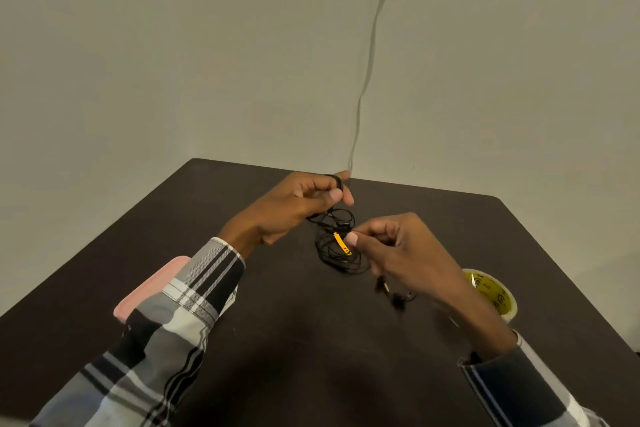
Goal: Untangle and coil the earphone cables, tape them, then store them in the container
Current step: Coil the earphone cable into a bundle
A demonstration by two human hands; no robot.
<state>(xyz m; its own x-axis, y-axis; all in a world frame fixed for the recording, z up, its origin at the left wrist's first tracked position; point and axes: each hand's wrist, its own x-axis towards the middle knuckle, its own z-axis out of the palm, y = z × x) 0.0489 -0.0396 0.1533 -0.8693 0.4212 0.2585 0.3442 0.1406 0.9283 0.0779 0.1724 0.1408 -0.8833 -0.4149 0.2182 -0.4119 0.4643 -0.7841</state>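
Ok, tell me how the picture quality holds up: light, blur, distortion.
Head view: dim, warm, even light, no glare. Wide-angle lens bends the table edges and the wall cord. Earbuds below the right hand are smeared by motion blur. The left hand, cable and tape are soft but readable.

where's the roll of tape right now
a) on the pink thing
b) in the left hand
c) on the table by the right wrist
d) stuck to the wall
c: the tape roll sits on the dark table, partly behind the right hand, which pinches the black earphone cable.
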